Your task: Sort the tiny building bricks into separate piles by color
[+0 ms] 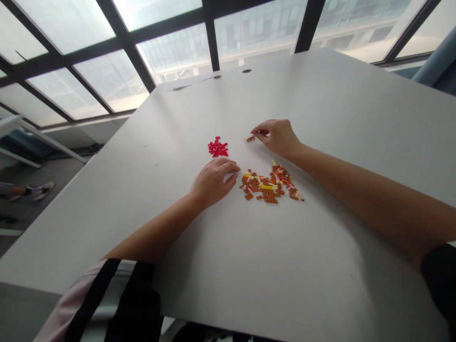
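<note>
My right hand (pixel 280 137) reaches forward, thumb and fingers pinched at a few small brown building bricks (pixel 250 138) on the table; the fingertips partly hide what they grip. Nearer to me lies a mixed pile of small bricks (pixel 269 186), mostly brown with yellow, pink, orange and cream ones. My left hand (pixel 215 183) rests on the table at this pile's left side, fingers curved and thumb slightly apart, with nothing visible between them. Just beyond the left hand sits a separate heap of red bricks (pixel 218 147).
The white table (pixel 178 118) reaches toward large dark-framed windows (pixel 174 47). Two dark round holes (pixel 246 71) are near its far edge. A person's foot in a shoe (pixel 41 191) shows on the floor at left, below a white frame (pixel 50 137).
</note>
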